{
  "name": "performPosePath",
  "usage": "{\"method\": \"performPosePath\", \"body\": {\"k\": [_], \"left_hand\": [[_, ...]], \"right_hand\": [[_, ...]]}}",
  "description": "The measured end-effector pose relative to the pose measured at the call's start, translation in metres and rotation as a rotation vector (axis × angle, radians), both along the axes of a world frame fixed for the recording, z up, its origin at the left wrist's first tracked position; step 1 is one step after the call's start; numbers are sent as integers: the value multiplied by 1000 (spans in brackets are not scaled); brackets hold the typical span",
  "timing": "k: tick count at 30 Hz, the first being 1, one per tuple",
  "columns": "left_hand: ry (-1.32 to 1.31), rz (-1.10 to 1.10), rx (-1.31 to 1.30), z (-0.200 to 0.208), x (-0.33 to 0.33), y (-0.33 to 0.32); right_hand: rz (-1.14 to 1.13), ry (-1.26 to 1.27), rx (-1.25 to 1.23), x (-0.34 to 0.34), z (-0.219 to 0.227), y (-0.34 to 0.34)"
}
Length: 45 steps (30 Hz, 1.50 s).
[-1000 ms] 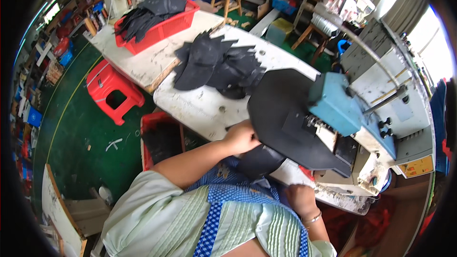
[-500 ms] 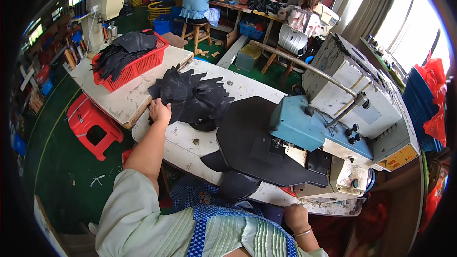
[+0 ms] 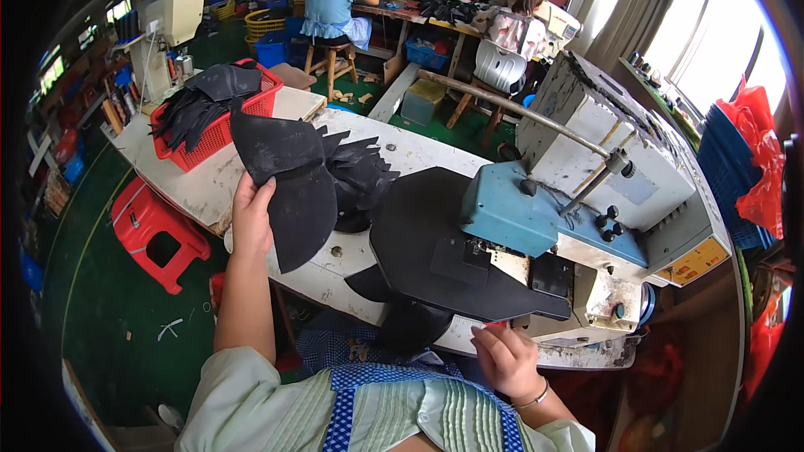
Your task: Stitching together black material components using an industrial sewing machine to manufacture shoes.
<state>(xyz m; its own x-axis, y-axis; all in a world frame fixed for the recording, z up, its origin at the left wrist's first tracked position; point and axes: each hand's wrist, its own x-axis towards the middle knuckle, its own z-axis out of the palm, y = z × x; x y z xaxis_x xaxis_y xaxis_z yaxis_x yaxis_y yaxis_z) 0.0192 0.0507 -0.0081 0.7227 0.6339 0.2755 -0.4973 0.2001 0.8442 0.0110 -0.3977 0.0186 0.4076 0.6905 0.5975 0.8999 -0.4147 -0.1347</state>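
My left hand [image 3: 252, 216] pinches a large black sheet piece [image 3: 303, 202] by its left edge and holds it up above the white table. The piece has a curved lower edge, and what looks like a seam or fold crosses it. Behind it lies a pile of similar black pieces [image 3: 362, 169], partly hidden. My right hand [image 3: 509, 362] is raised at the table's near edge, fingers loosely bent and apart, with nothing visible in them. Just beyond it is a blue-and-white machine [image 3: 512, 211] with a flat black plate [image 3: 423, 238] around its working spot. Black pieces [image 3: 412, 325] hang over the near edge.
A red basket [image 3: 205, 144] of black pieces stands on the adjoining table at left, above a red plastic stool [image 3: 159, 234]. A metal bar [image 3: 519, 109] slants over the machine. Blue baskets [image 3: 724, 176] with red plastic are stacked at right. Two people sit working farther back.
My left hand has lifted a black piece off the pile and brought it nearer. My right hand has risen from the table edge, its fist loosening. The view has shifted slightly.
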Motion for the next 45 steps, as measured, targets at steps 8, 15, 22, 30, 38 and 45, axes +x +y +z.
{"method": "performPosePath", "body": {"k": [8,15,22,30,38,45], "left_hand": [[93,-510,67,5,-51,-133],[153,-663,-473,16,-61,-152],[-68,-126,1458,44,-22,-159],[71,-211,1630,32,9,-181],[110,-218,1604,38,22,-184],[108,-211,1600,39,27,-185]], "right_hand": [[205,-517,106,35,45,78],[159,-390,107,30,30,67],[78,-72,-16,51,13,48],[-44,-40,6,63,13,42],[-63,52,22,71,16,45],[-85,64,45,73,15,45]]}}
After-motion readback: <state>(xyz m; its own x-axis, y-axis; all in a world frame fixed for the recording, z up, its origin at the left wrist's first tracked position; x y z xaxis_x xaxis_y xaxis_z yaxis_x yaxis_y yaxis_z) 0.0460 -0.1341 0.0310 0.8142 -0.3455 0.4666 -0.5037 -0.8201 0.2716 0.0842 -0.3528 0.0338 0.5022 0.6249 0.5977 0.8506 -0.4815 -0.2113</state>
